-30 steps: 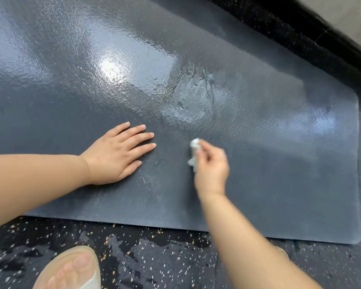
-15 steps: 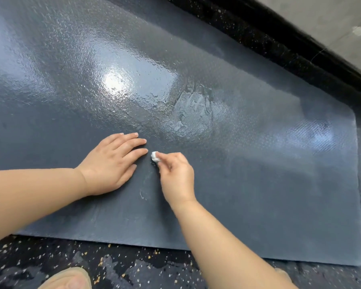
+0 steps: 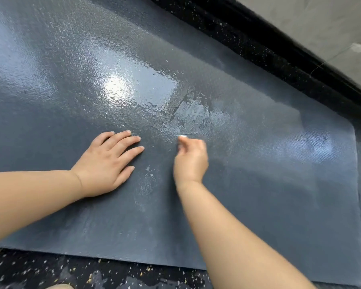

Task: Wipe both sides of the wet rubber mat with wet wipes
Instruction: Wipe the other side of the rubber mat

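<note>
Pinching a white wipe (image 3: 182, 136), the right hand (image 3: 191, 161) touches the glossy pebbled mat (image 3: 258, 184); left hand (image 3: 106, 163) lies flat.

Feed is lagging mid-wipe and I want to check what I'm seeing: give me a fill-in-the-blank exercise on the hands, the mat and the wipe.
1. The left hand rests palm-____ on the dark grey textured rubber mat, fingers straight.
2. The right hand pinches a small crumpled wet wipe coloured ____.
3. The number of hands holding a wipe is ____.

Missing words: down; white; one.
</note>
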Demonstrator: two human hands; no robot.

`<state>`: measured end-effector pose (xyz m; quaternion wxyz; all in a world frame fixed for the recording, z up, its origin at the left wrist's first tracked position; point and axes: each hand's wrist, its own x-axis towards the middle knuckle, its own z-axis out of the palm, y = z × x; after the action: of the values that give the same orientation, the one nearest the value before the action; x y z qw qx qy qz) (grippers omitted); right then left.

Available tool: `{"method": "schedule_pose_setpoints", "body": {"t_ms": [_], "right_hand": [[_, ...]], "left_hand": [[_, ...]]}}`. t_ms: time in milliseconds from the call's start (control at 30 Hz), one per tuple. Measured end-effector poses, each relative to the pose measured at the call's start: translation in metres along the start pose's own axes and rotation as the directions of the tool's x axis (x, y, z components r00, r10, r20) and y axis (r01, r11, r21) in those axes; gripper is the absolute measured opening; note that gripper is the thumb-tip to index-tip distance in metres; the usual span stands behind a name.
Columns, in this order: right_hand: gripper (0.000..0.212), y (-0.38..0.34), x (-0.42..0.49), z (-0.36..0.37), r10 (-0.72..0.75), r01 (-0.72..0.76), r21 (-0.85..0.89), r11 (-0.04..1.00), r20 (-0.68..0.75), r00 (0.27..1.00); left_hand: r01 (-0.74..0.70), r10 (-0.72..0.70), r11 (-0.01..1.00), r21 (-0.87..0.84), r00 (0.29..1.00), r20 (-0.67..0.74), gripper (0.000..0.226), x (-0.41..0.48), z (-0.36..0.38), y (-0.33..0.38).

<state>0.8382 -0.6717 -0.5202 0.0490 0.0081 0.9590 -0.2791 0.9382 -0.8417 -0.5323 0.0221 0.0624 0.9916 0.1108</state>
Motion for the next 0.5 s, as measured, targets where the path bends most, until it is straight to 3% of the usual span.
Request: {"method": "schedule_pose_setpoints", "body": {"t_ms": [67, 133, 267, 367, 500], "right_hand": [[0.021, -0.016, -0.032, 0.011, -0.201, 0.194, 0.057, 0.979, 0.183, 0.962], [0.018, -0.019, -0.037, 0.010, -0.271, 0.227, 0.185, 0.956, 0.273, 0.923], [0.020, 0.001, 0.032, -0.023, 0.034, -0.055, 0.351, 0.935, 0.067, 0.997], [0.024, 0.025, 0.088, -0.052, 0.316, -0.237, 0.430, 0.871, -0.120, 0.941], [0.022, 0.036, 0.109, -0.045, 0.400, -0.367, 0.229, 0.902, -0.116, 0.909]], "left_hand": [[0.007, -0.007, 1.000, -0.005, 1.000, -0.007, 0.055, 0.000, 0.000, 0.000], [0.005, -0.006, 1.000, -0.013, 1.000, -0.019, 0.055, 0.000, 0.001, 0.000], [0.015, -0.016, 0.999, -0.033, 0.999, -0.040, 0.052, 0.001, -0.001, -0.001], [0.038, -0.039, 0.999, -0.029, 0.999, -0.033, 0.052, 0.010, -0.004, -0.001], [0.085, -0.085, 0.996, -0.007, 0.996, 0.011, 0.056, 0.024, -0.008, 0.000]]}}
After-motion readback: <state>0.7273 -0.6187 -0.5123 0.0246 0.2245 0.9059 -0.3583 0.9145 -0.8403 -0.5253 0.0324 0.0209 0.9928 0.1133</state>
